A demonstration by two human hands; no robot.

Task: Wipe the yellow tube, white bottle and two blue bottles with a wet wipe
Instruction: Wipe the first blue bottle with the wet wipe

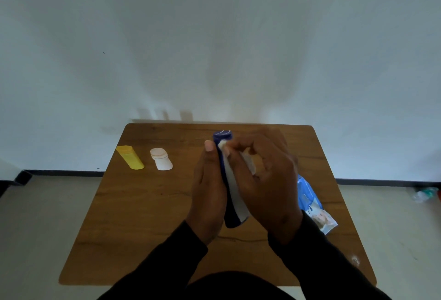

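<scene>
**Blue bottle held up for wiping**

Plain white wall stands behind a small wooden table (pixel 143 216). The left hand (pixel 207 194) curls around a blue bottle (pixel 232 194) and holds it above the table, cap away from the person, so that its side is free. The right hand (pixel 265 180) has its fingers (pixel 238 149) bent, pressing a wet wipe (pixel 249 162) on the bottle near the cap. The yellow tube (pixel 130 157) and white bottle (pixel 161 159) lie apart at the left, probably out of the way. A wipes pack (pixel 310 202) lies just right of the hands, within easy reach. I cannot see the second blue bottle.

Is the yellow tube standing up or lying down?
Lying down: the yellow tube rests flat on the table, beside the white bottle.
</scene>
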